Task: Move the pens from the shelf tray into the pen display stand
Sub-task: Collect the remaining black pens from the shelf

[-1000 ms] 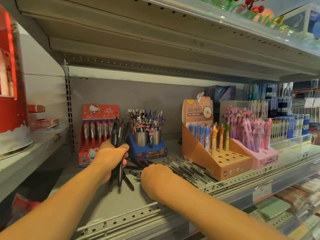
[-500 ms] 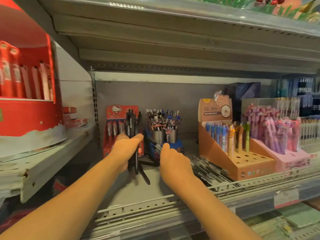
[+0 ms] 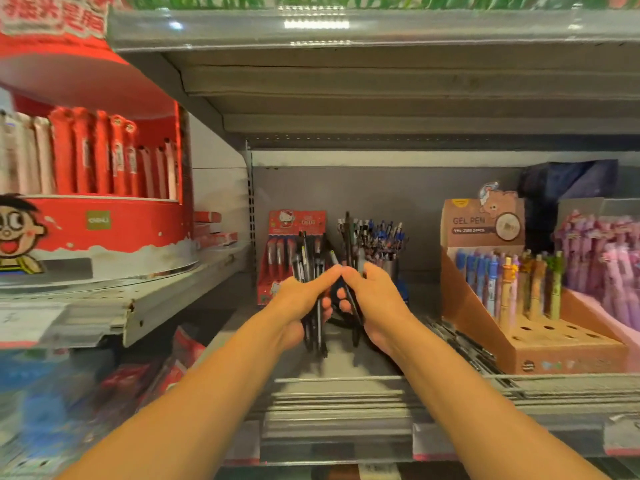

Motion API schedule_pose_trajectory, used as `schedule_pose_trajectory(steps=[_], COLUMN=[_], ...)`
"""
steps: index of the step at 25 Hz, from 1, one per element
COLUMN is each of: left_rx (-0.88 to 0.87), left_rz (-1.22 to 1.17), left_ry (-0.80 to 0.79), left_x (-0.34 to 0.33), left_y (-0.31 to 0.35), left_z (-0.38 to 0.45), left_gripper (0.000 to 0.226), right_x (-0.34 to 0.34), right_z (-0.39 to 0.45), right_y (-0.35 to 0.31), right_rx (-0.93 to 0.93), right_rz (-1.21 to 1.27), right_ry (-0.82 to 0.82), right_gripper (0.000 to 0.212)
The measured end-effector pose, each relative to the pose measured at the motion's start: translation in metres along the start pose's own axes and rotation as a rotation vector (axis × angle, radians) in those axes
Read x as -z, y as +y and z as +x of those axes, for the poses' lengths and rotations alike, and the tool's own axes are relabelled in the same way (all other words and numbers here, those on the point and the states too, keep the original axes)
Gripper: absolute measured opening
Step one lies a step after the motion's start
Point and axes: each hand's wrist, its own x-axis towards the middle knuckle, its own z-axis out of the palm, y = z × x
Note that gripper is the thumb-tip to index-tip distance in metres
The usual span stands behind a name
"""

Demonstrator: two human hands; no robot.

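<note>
Head view: grey shelf (image 3: 346,362), brown stand (image 3: 540,341) at right. Left hand (image 3: 304,299) grips a dark pen bundle (image 3: 311,268); right hand (image 3: 374,299), thumbs touching, grips another pen (image 3: 353,303). More pens (image 3: 460,344) lie on the shelf beside the stand.

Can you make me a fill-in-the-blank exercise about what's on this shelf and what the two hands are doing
1. The left hand grips a bundle of black ____.
2. The brown cardboard stand is printed with the words ____ PEN.
3. The right hand meets the left hand in front of the ____ Hello Kitty box.
4. Loose pens lie on the shelf just ____ of the brown cardboard stand.

Missing words: pens; GEL; red; left
</note>
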Motion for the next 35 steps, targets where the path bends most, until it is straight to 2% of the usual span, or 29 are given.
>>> schedule_pose_trajectory(steps=[3,7,10,15,18,21,22,24,26,29,31,35], left_rx=[0.076,0.111,0.086,0.122,0.187,0.209,0.2,0.153,0.114,0.043,-0.045,-0.174], left_rz=[-0.132,-0.215,-0.218,-0.163,-0.206,-0.204,-0.187,-0.177,-0.159,-0.126,-0.076,-0.024], left_ry=[0.012,0.081,0.123,0.073,0.072,0.115,0.129,0.146,0.163,0.161,0.174,0.203], left_x=[-0.013,-0.018,-0.016,-0.009,-0.008,-0.009,-0.01,-0.015,-0.02,-0.023,-0.022,-0.023], left_y=[-0.004,-0.004,-0.001,0.001,0.0,-0.001,0.0,0.004,0.011,0.019,0.023,0.033], left_z=[0.002,0.004,0.007,0.015,0.019,0.019,0.017,0.017,0.015,0.014,0.015,0.012], left_gripper=[0.027,0.031,0.024,0.033,0.02,0.019,0.017,0.014,0.017,0.012,0.007,0.027], right_x=[0.001,0.008,0.011,0.011,0.013,0.016,0.019,0.025,0.032,0.048,0.057,0.059], right_z=[0.0,0.001,-0.002,-0.003,0.002,0.006,0.007,0.01,0.015,0.028,0.031,0.025], right_y=[-0.001,0.0,0.0,-0.003,-0.006,-0.008,-0.009,-0.015,-0.021,-0.027,-0.032,-0.038], right_rx=[-0.027,0.063,0.134,0.426,0.46,0.455,0.441,0.374,0.301,0.206,0.172,0.25], right_rz=[0.047,-0.207,-0.296,-0.741,-0.952,-1.106,-1.104,-0.94,-0.748,-0.614,-0.512,-0.613], right_ry=[-0.081,-0.08,-0.139,-0.183,-0.204,-0.216,-0.239,-0.269,-0.192,-0.051,-0.014,0.023], right_gripper=[0.016,0.023,0.018,0.029,0.033,0.036,0.04,0.049,0.045,0.032,0.033,0.044])
